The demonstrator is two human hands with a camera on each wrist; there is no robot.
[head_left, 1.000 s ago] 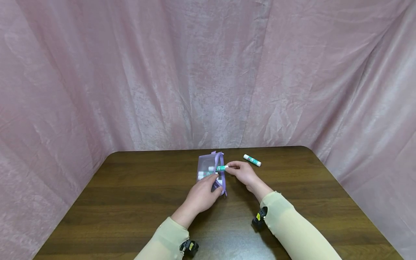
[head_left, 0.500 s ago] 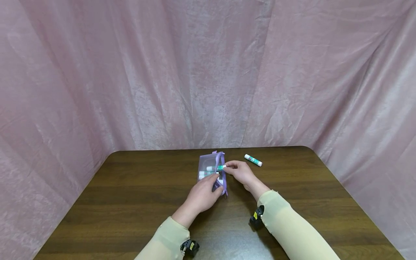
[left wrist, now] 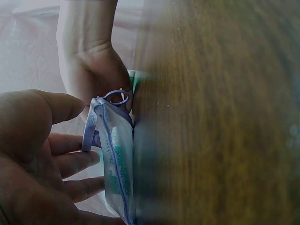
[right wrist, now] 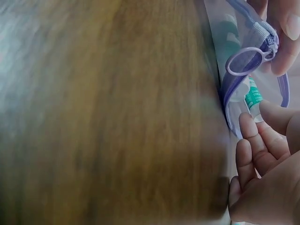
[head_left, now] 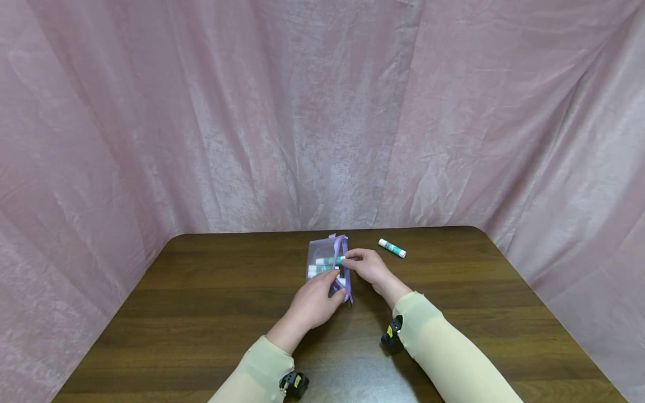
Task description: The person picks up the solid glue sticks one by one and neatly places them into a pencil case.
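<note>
A clear mesh zip pouch [head_left: 317,249] with purple trim lies on the table, its zipped mouth open toward the right. My left hand [head_left: 313,299] grips the pouch's upper edge near the mouth. Between the thumb and fingers of my right hand [head_left: 370,267] is the end of a glue stick [right wrist: 254,99], white with a green label. Most of that stick is inside the pouch. Other glue sticks [head_left: 314,271] lie in the pouch, partly covered by the left fingers. A ring-shaped zipper pull [right wrist: 228,65] hangs at the mouth's near corner in the right wrist view.
Another glue stick [head_left: 392,248] lies on the brown wooden table [head_left: 211,313], beyond the right hand. Pink curtains [head_left: 302,123] hang behind the table's far edge and at both sides. Small black cameras [head_left: 294,384] sit on both wrists.
My right hand has moved left, pushing the pinched glue stick deeper into the pouch. The left hand and pouch have stayed almost still.
</note>
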